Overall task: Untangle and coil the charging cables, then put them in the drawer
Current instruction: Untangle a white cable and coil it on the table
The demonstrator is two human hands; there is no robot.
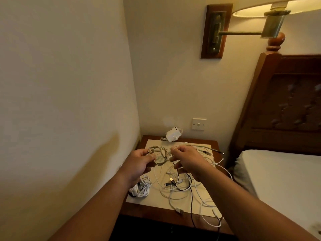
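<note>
My left hand grips a small coil of white cable above the nightstand. My right hand pinches the free end of the same cable just right of the coil. Below the hands a tangle of white and black cables sprawls over the nightstand's pale top, with a gold USB plug showing. A finished white coil lies at the front left corner, partly hidden by my left wrist. No drawer is visible.
A white adapter lies at the back of the nightstand under a wall switch. The wall runs close on the left. A bed with a wooden headboard stands to the right. A wall lamp hangs overhead.
</note>
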